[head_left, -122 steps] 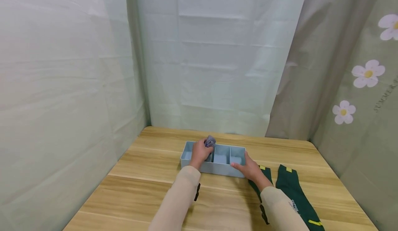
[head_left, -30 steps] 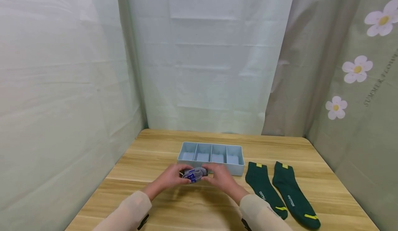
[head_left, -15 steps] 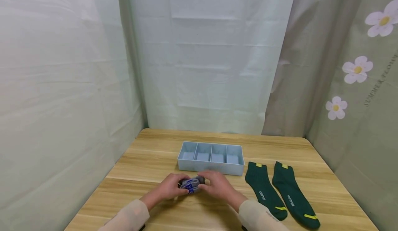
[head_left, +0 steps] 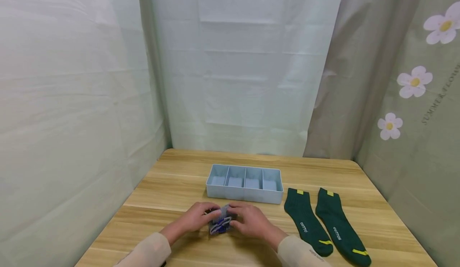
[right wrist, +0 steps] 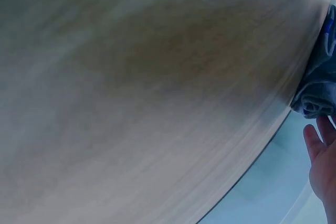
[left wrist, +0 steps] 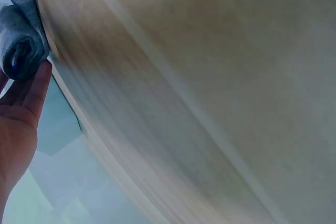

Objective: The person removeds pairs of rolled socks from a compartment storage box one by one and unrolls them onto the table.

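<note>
A rolled grey sock point(head_left: 225, 219) with blue lettering lies on the table in front of the box, its folded cuff edge towards me and its roll loosened. My left hand point(head_left: 199, 217) grips its left end between thumb and fingers. At the right end, my right hand point(head_left: 250, 220) holds it in the same way. In the left wrist view the coiled end of the sock point(left wrist: 22, 43) sits against the fingers of the left hand point(left wrist: 20, 129). The right wrist view has the other coiled end of the sock point(right wrist: 316, 95) at the fingertips of the right hand point(right wrist: 324, 163).
Behind the hands stands a light blue box point(head_left: 244, 194) with several compartments. Two dark green socks point(head_left: 304, 219) with yellow marks lie flat side by side to the right on the wooden table point(head_left: 154, 193). Pale curtains point(head_left: 248, 79) hang around the table.
The left hand has brought the grey sock out of the box towards me, and the right hand has left the box's end to hold it. Lowered onto the table, the roll has loosened.
</note>
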`<state>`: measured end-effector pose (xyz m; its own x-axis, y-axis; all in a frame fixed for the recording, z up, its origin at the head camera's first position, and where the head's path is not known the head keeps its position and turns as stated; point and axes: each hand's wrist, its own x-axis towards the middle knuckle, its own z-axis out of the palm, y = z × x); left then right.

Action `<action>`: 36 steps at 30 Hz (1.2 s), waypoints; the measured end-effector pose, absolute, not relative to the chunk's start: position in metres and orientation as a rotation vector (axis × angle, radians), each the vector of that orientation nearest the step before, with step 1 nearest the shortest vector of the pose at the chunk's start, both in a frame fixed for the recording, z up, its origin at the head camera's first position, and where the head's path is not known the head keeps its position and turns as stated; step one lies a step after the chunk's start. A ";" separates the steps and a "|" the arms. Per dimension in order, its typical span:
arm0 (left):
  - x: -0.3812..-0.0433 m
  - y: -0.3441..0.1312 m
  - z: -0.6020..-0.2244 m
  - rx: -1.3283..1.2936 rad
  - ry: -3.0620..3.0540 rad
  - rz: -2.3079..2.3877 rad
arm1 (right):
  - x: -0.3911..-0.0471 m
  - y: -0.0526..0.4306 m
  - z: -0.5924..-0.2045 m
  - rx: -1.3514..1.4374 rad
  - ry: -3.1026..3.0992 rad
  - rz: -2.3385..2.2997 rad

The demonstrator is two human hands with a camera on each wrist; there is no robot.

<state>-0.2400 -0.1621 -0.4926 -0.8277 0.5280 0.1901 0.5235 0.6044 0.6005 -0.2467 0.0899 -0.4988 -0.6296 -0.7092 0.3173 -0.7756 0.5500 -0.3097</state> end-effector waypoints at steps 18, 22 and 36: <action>-0.244 -0.169 -0.501 0.774 2.795 1.160 | -0.224 0.087 -0.504 1.570 -2.383 0.313; -0.243 -0.171 -0.500 0.757 2.798 1.138 | -0.217 0.085 -0.507 1.657 -2.590 0.259; -0.250 -0.175 -0.496 0.820 2.912 1.156 | -0.213 0.090 -0.511 1.709 -2.863 0.275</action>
